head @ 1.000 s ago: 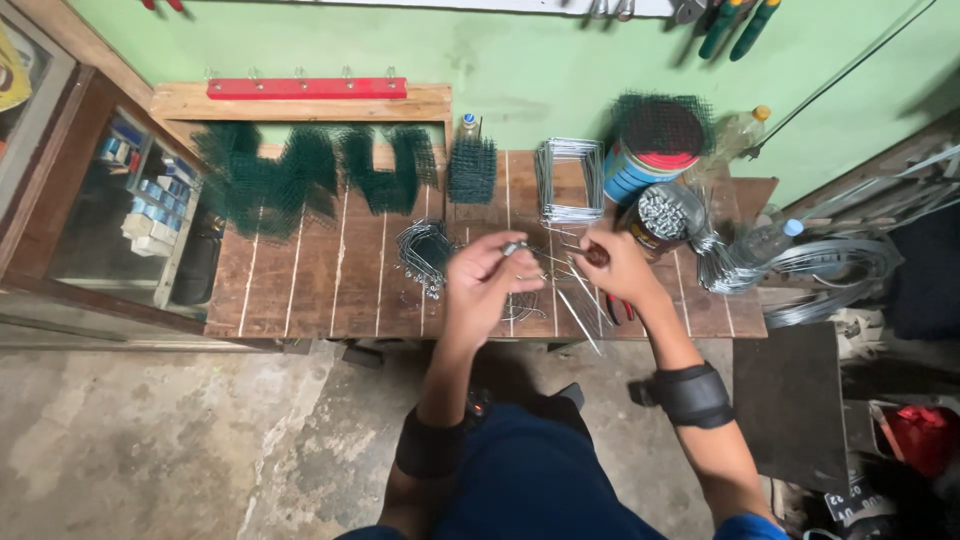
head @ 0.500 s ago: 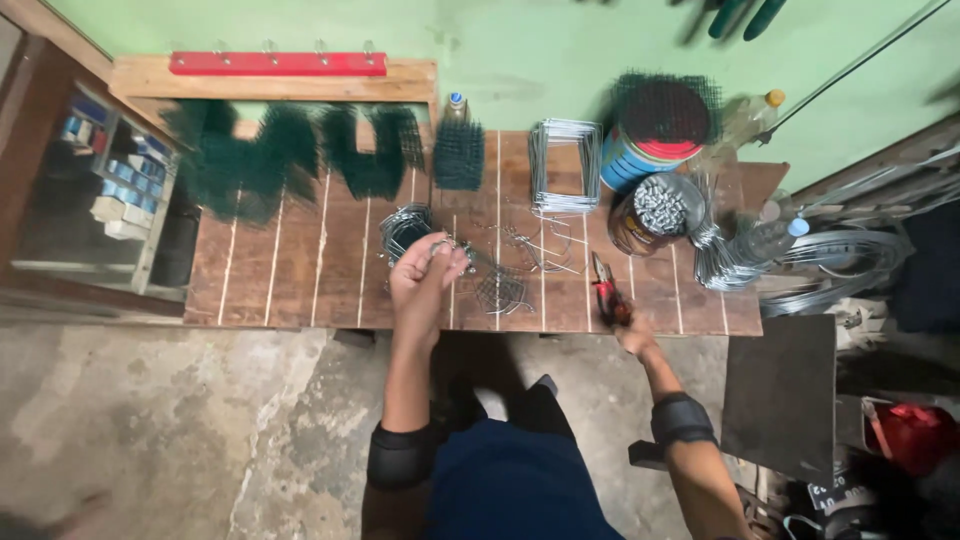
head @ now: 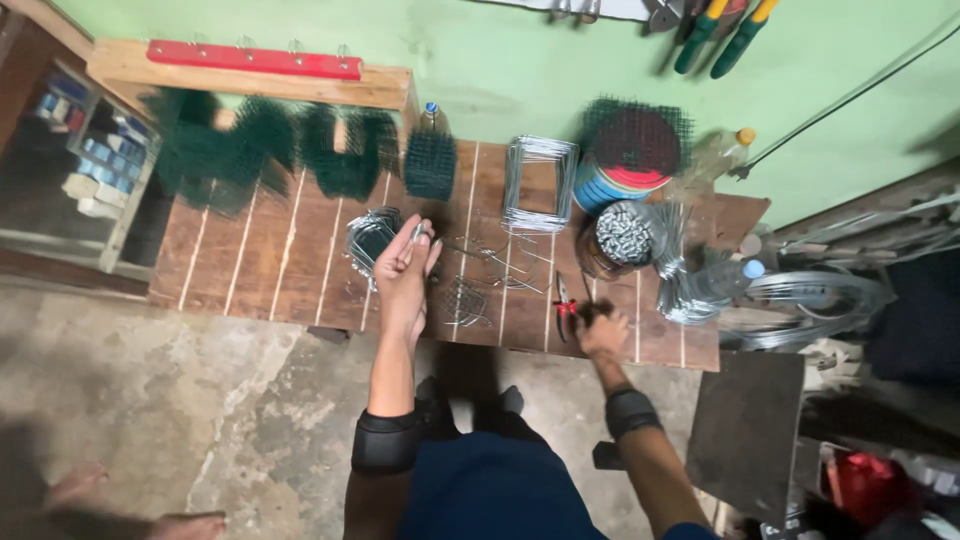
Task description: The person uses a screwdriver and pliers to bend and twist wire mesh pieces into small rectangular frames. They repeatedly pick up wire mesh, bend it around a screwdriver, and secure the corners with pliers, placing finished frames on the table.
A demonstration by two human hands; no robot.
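Pinching a small wire piece [head: 420, 232] over the workbench [head: 250, 270], the left hand [head: 405, 270] held it raised — right hand [head: 603, 330] closed on red-handled pliers [head: 565, 305] at the near edge.

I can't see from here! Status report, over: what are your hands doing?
Left hand raised over bench, pinching a small metal piece. Right hand on the red pliers at bench edge. Wire bits lie between.

The hands have parted: the left hand [head: 405, 268] now pinches a small wire piece [head: 420, 233] mid-frame, while the right hand [head: 603, 330] has dropped beside the red-handled pliers [head: 564, 303].
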